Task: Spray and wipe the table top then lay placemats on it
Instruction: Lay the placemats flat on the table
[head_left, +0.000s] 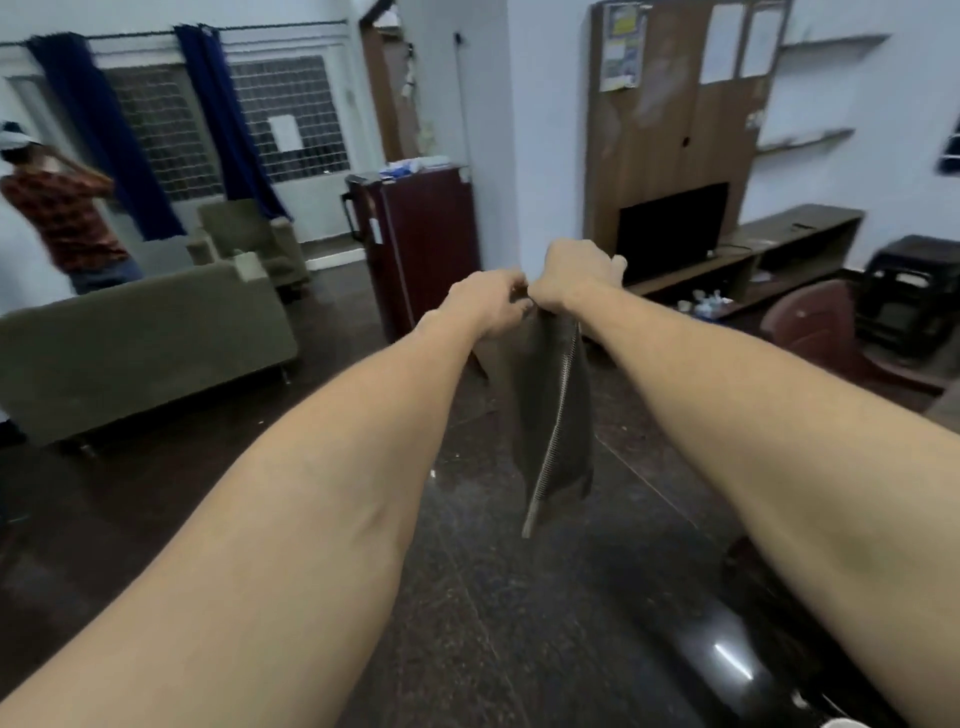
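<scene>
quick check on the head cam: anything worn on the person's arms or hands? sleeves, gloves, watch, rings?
Nothing worn that shows. Both forearms are bare from the bottom edge of the picture to the wrists: no sleeve, no cuff. The left hand and right hand have no gloves, and neither wrist carries a watch or band. Rings cannot be ruled out: the fingers are curled away and blurred.

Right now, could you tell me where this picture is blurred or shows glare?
Head view: the cloth and both hands, left and right, are softly motion-blurred; a bright glare streak sits on the dark table; the wide lens bends the room's edges.
</scene>
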